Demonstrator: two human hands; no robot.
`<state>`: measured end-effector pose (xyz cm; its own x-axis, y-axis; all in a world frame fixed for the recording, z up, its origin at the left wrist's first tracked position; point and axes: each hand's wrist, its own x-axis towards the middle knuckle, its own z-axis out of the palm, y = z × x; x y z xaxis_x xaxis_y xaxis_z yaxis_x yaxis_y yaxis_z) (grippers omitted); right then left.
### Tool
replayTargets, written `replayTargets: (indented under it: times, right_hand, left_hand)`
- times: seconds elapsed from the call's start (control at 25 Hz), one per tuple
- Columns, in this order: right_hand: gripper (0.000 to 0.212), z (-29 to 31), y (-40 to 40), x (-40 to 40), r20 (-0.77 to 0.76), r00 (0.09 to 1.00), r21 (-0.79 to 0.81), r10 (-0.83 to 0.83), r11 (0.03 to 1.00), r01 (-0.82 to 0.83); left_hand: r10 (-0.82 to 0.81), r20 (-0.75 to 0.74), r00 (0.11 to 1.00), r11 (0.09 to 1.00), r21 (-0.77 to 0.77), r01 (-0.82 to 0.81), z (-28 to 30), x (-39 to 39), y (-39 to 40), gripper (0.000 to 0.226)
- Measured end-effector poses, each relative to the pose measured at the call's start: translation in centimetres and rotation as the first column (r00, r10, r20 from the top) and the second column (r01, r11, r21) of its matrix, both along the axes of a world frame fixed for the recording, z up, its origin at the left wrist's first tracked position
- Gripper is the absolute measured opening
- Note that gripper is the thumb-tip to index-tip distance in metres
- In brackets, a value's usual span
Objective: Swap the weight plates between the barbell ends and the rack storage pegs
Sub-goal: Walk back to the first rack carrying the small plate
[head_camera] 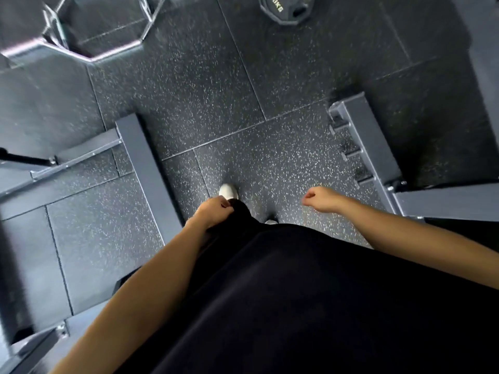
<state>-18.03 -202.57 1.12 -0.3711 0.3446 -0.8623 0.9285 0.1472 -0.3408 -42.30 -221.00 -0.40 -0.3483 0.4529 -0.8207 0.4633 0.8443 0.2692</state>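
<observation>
Both hands, left hand and right hand, hang loosely curled and hold nothing over the speckled floor between two grey rack feet, with a weight plate lying far ahead.

From my feed, the body fills the lower half of the frame in a loose black fabric garment, plain and unmarked, with soft folds and a slight sheen; I can't tell whether it is a long shirt or shorts. Both arms are bare from the lower frame edges up to the hands, with no sleeves, watch or bands in sight. Near the frame's centre I see the rounded toe of a white shoe poking out past the fabric.
</observation>
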Motion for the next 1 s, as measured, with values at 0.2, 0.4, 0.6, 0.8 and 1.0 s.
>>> replayTargets:
  times: [0.2, 0.4, 0.6, 0.8, 1.0]
  right_hand:
    - [0.037, -1.7, 8.8, -7.8, 0.031, 0.999, -0.021, -0.036, 0.999, 0.037]
    - [0.042, -0.6, 20.2, -16.7, -0.009, 0.962, 0.004, -0.271, 0.963, 0.271]
    - [0.068, 0.7, 29.8, -23.1, -0.03, 0.897, 0.088, -0.441, 0.892, 0.442]
    - [0.068, -2.3, 40.0, -25.7, 0.023, 0.832, 0.029, -0.554, 0.833, 0.553]
    - [0.046, -3.6, 54.1, -26.6, 0.068, 0.837, 0.0, -0.544, 0.839, 0.545]
  left_hand:
    - [-0.106, 0.079, 0.991, 0.993, -0.046, 0.11, -1.5, -8.9, 10.5, 0.035]
    - [-0.213, 0.146, 0.966, 0.976, -0.013, 0.217, -0.5, -22.1, 25.6, 0.041]
    - [-0.367, 0.146, 0.919, 0.928, -0.005, 0.372, 0.5, -30.1, 40.4, 0.047]
    - [-0.564, 0.135, 0.815, 0.812, -0.091, 0.577, -1.5, -32.6, 54.5, 0.057]
    - [-0.65, 0.093, 0.754, 0.738, -0.162, 0.655, -1.2, -34.0, 71.1, 0.049]
